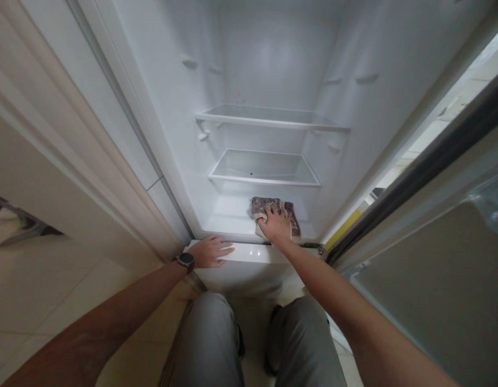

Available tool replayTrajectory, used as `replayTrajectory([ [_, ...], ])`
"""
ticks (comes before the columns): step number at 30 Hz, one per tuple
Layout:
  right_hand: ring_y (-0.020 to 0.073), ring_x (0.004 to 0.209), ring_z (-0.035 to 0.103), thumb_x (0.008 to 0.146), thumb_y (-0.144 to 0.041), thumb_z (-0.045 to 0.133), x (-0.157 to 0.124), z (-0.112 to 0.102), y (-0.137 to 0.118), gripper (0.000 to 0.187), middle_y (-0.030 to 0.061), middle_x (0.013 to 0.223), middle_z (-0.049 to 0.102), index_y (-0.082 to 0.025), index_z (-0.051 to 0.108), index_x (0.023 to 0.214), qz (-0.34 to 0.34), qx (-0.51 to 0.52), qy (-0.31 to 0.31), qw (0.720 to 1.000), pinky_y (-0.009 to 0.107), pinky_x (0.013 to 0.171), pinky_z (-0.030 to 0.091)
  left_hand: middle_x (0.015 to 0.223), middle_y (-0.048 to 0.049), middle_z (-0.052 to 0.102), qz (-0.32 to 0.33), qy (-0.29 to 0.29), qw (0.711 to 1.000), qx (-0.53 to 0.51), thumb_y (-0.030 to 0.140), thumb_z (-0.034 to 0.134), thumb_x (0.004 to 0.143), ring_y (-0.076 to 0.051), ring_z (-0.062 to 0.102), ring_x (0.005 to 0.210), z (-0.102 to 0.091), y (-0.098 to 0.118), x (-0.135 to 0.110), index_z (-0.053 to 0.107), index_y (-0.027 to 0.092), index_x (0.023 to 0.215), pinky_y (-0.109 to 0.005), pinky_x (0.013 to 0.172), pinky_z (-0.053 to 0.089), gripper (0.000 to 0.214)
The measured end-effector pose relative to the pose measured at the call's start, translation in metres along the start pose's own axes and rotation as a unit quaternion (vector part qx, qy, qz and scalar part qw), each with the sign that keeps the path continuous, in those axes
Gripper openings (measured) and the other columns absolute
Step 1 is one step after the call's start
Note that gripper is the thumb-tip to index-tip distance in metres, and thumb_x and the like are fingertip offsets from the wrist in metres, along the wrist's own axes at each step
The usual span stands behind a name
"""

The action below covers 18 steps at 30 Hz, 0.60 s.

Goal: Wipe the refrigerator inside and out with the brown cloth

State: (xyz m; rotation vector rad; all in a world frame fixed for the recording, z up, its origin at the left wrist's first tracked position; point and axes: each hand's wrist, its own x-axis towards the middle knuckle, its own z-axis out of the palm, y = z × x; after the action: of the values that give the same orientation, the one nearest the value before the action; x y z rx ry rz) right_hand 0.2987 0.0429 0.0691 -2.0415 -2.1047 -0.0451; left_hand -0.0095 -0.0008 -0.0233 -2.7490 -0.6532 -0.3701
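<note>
My right hand (276, 224) presses a brown patterned cloth (290, 210) onto the white floor of an open fridge (225, 208). Its fingers curl over the fabric, and a paler fold of cloth bunches beside the thumb. My left hand (212, 251) rests with fingers apart on the white top edge (249, 252) of the panel below the fridge compartment. Nothing is in that hand, and a dark watch (186, 260) sits on its wrist.
Above the cloth are a lower glass shelf (265, 166) and an upper glass shelf (269, 115). The open fridge door (438, 279) stands to the right, and a pale wall edge (91, 177) runs along the left. My bent knees (211, 338) are close in front.
</note>
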Motion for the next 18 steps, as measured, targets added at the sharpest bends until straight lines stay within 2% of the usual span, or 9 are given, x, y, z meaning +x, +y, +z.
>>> replayTrajectory([
  [5, 0.0406, 0.151, 0.029, 0.097, -0.055, 0.039, -0.0006, -0.0035, -0.0018, 0.063, 0.0062, 0.167, 0.036, -0.032, 0.048, 0.155, 0.005, -0.003, -0.007, 1.000, 0.067, 0.120, 0.025, 0.137, -0.0090, 0.067, 0.010, 0.017, 1.000, 0.004, 0.042, 0.062, 0.096, -0.026, 0.061, 0.113, 0.0012, -0.0012, -0.0011, 0.065, 0.026, 0.138, -0.042, 0.100, 0.043, 0.045],
  [11, 0.0407, 0.152, 0.028, 0.098, -0.056, 0.038, -0.0010, -0.0042, -0.0021, 0.065, 0.0060, 0.169, 0.032, -0.032, 0.045, 0.158, 0.004, -0.007, -0.014, 1.000, 0.067, 0.121, 0.022, 0.137, -0.0091, 0.067, 0.005, 0.009, 1.000, 0.000, 0.043, 0.063, 0.096, -0.026, 0.061, 0.113, 0.0011, -0.0009, -0.0007, 0.065, 0.027, 0.139, -0.042, 0.101, 0.042, 0.045],
  [18, 0.0401, 0.151, 0.028, 0.097, -0.056, 0.038, 0.0005, -0.0007, -0.0001, 0.065, 0.0058, 0.166, 0.038, -0.033, 0.045, 0.158, -0.002, -0.007, -0.007, 1.000, 0.067, 0.120, 0.025, 0.136, -0.0084, 0.068, 0.001, 0.010, 1.000, 0.004, 0.043, 0.061, 0.098, -0.025, 0.061, 0.109, 0.0000, 0.0007, 0.0012, 0.066, 0.027, 0.138, -0.040, 0.095, 0.042, 0.043],
])
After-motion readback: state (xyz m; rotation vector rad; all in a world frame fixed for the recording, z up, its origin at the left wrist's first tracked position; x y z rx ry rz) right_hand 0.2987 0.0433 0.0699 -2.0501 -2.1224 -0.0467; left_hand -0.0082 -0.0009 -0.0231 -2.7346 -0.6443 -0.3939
